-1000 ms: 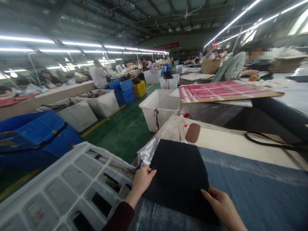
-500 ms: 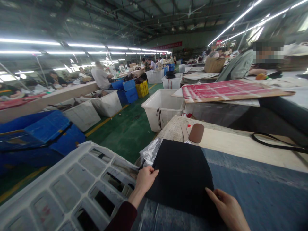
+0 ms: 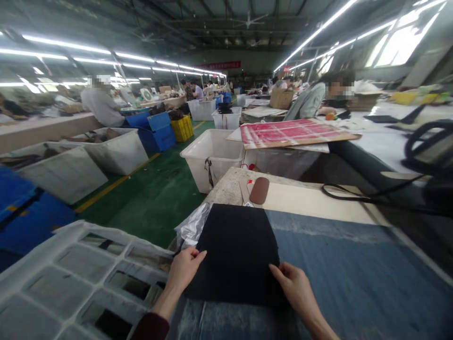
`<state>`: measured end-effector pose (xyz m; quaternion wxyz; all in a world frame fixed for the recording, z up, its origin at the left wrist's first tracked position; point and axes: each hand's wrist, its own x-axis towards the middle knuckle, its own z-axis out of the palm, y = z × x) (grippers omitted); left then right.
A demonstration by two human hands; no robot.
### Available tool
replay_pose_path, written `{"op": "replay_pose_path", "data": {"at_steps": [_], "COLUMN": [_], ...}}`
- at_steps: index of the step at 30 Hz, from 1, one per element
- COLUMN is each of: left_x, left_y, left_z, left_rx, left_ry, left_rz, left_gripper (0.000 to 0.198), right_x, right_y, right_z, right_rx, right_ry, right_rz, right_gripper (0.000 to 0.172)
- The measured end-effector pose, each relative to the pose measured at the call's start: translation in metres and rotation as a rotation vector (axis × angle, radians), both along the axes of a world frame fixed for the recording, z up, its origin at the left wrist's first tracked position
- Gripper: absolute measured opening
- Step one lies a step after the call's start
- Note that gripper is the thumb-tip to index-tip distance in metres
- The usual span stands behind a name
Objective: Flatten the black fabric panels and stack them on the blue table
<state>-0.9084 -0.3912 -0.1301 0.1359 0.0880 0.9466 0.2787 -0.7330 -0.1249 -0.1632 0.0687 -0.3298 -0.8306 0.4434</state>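
A flat piece of black fabric (image 3: 236, 255) lies over the near left end of a blue-grey covered table (image 3: 347, 264). My left hand (image 3: 186, 267) pinches its left edge between thumb and fingers. On the opposite side, my right hand (image 3: 292, 281) is closed on the right edge, thumb on top. Beyond the fabric, a brown rounded piece (image 3: 259, 190) rests on the pale board. Crumpled clear plastic (image 3: 193, 226) sticks out past the fabric's far left corner.
A whitish plastic crate with openings (image 3: 85, 264) stands close on my left. Ahead is a white bin (image 3: 212, 153) beside the green aisle floor (image 3: 155, 193). A pink-red sheet (image 3: 290, 132) lies on a stack at the right, near a co-worker in a grey-green top (image 3: 306, 104). A black strap loop (image 3: 354, 196) lies on the table.
The view has turned to the right, so the surroundings sit further left. Both hands keep their hold on the black fabric's edges, and the fabric looks flatter and squarer to me.
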Motion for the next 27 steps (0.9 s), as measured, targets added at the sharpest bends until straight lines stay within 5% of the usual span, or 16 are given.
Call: {"op": "replay_pose_path", "data": {"at_steps": [15, 27], "left_x": [-0.002, -0.001], "left_y": [0.0, -0.003], "left_z": [-0.003, -0.002], "left_rx": [-0.003, 0.007], "left_ry": [-0.02, 0.006], "left_rz": [0.003, 0.027], "left_gripper": [0.035, 0.03], "right_x": [0.002, 0.003], "right_y": [-0.003, -0.003], "right_z": [0.014, 0.008], "right_rx": [0.037, 0.053], "right_ry": [-0.006, -0.054], "right_rz": [-0.02, 0.022], "right_gripper": [0.038, 0.043]}}
